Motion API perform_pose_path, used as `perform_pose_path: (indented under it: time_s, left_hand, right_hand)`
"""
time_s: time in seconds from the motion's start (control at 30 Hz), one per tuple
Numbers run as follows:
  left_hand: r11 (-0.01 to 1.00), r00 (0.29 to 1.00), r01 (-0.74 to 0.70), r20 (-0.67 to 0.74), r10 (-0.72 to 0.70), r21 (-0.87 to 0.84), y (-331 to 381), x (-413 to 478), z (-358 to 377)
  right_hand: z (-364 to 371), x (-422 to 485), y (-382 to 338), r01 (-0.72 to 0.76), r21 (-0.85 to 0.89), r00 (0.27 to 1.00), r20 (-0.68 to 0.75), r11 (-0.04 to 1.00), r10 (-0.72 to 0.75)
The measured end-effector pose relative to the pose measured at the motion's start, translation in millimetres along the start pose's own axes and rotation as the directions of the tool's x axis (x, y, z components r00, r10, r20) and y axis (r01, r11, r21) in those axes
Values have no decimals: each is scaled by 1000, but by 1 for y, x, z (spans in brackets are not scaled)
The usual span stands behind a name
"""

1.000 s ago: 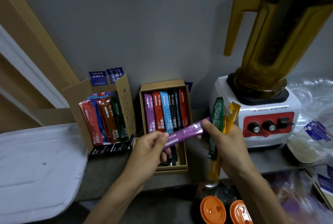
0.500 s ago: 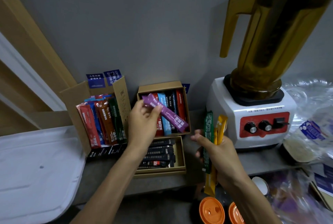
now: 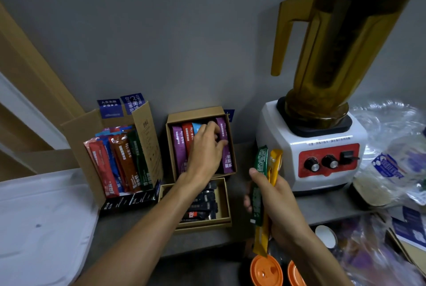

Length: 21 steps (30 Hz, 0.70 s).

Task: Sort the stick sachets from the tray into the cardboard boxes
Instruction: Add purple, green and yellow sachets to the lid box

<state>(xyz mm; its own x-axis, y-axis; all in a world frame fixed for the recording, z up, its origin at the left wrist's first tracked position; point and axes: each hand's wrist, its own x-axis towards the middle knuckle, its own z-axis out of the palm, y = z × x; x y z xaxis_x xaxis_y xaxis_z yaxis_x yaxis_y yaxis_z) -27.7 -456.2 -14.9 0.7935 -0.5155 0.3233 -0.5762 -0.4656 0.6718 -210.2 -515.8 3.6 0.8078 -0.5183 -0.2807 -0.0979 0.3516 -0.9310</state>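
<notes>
My left hand (image 3: pixel 206 147) is inside the small back box (image 3: pixel 197 113), thumb and fingers pinching the purple sachet (image 3: pixel 228 162) against the right wall. The sachet stands nearly upright at the far right of the row, beside the red and blue sticks and apart from the other purple one on the left side.

My right hand (image 3: pixel 277 205) grips two more, a green sachet (image 3: pixel 261 161) and a yellow sachet (image 3: pixel 276 159), held upright just in front of the blender (image 3: pixel 311 161).

The big carton (image 3: pixel 147 138) to the left holds a leaning stack of red, blue, brown and green sticks. The front box (image 3: pixel 224 207) holds black sachets (image 3: pixel 204 196) lying flat. The white tray (image 3: pixel 34 216) sits at far left on the table (image 3: pixel 327 207).

Step in hand, as I judge it: seating the purple stick.

- Slide it down along the wall until the bottom end hits the box floor, then let go.
- Press it flat against its neighbours so it does not tip forward out of the open face.
- Pull my fingers straight back so they do not drag the blue or red sticks out with them.
- Hold the right-hand pair firmly, since both are only caught mid-length and could slip towards the orange lids (image 3: pixel 265 272) below.

Next likely: green to the carton; I cannot tell where yellow belongs.
</notes>
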Motion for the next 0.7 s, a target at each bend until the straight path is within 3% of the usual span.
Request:
perform_pose_path:
  time_s: [0.23, 0.37, 0.5, 0.6, 0.7]
  left_hand:
    - [977, 995, -95, -1, 97, 192, 5, 2, -6]
    - [917, 979, -205, 69, 193, 341, -1, 0, -10]
    - [914, 975, -215, 122, 183, 344, -4, -2, -16]
    - [969, 985, -149, 113, 128, 199, 2, -11, -24]
    - [985, 993, -23, 109, 42, -168, 23, -22, -41]
  right_hand:
    - [5, -2, -2, 21, 46, 999, 39, 999, -23]
    - [2, 0, -1, 6, 54, 1000, 29, 999, -7]
    - [2, 1, -2, -2, 64, 999, 35, 998, 0]
    - [1, 2, -3, 34, 3, 998, 52, 999, -34]
    - [1, 2, -5, 76, -15, 994, 85, 997, -75]
